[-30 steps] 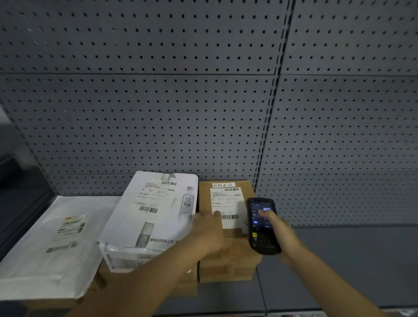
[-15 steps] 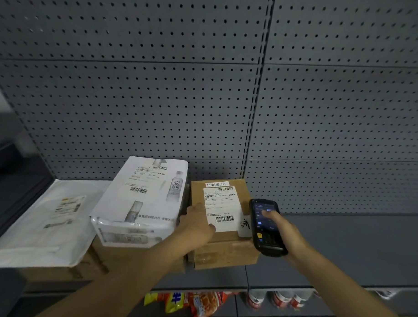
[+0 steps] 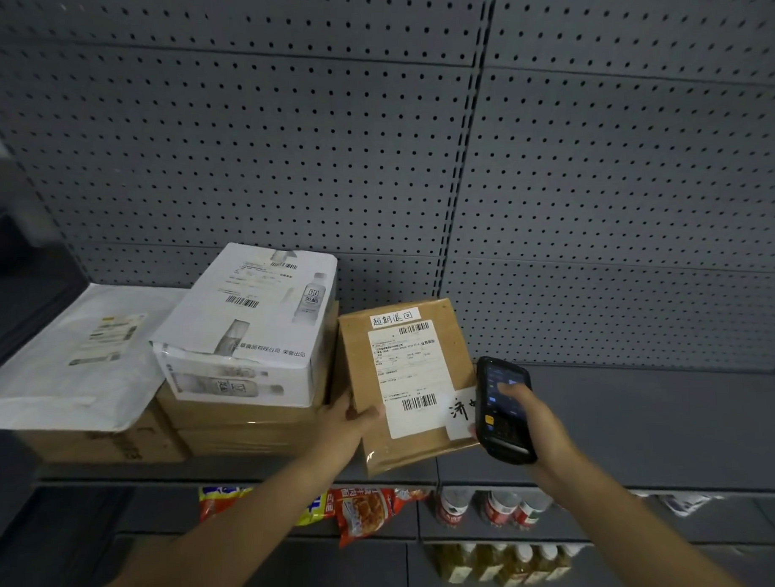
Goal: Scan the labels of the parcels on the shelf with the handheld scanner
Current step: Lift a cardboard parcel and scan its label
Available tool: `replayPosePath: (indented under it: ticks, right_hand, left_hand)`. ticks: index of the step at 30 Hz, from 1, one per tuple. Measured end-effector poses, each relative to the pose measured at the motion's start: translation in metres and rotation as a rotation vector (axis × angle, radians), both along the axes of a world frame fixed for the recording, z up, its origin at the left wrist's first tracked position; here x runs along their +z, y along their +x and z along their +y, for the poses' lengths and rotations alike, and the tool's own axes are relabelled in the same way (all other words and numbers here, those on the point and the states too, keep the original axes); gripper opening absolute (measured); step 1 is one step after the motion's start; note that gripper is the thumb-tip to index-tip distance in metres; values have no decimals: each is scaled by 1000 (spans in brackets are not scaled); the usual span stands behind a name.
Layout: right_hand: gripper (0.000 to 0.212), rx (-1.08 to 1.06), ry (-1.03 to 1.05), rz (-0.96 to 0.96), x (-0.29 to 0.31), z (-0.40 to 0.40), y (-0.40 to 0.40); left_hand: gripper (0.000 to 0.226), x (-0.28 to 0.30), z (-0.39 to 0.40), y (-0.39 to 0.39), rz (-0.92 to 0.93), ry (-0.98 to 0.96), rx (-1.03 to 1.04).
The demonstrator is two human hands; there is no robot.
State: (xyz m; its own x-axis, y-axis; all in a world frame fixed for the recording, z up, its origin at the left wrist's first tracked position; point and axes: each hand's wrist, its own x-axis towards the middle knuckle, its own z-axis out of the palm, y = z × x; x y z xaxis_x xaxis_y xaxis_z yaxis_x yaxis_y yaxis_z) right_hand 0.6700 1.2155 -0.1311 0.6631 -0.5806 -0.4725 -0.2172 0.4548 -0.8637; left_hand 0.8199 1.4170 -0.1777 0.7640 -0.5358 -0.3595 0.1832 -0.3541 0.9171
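Note:
A small brown cardboard parcel with a white barcode label is tilted up at the shelf's front edge. My left hand grips its lower left edge. My right hand holds a black handheld scanner just right of the parcel, screen facing me, thumb on the screen. To the left, a white printed carton with a barcode label lies on brown boxes. Further left a white mailer bag with a label rests on another brown box.
The grey shelf stretches right of the scanner. A grey pegboard wall stands behind the parcels. Below the shelf edge hang snack packets, with red-capped bottles and yellow drink bottles on lower levels.
My left hand has lifted the brown parcel off the stack and tilted it toward me at the shelf edge. The scanner has stayed beside its right side. The view has shifted downward.

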Motion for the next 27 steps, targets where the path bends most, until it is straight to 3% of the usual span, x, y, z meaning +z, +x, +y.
replayPosePath:
  ticks: [9, 13, 18, 21, 27]
  right_hand:
    - [31, -60, -4, 9, -10, 6, 3]
    - [32, -87, 33, -3, -14, 10, 3]
    - [36, -113, 46, -11, -18, 12, 0]
    - [35, -109, 42, -34, -17, 14, 0]
    - [41, -113, 40, -86, -5, 21, -1]
  left_hand:
    - [106, -26, 4, 8, 216, -172, 11]
    - [113, -39, 0, 8, 368, -270, 18]
    - [98, -50, 1, 16, 501, -330, -132]
    - [81, -51, 4, 24, 483, -315, -200]
    - [76, -38, 5, 29, 441, -291, -209]
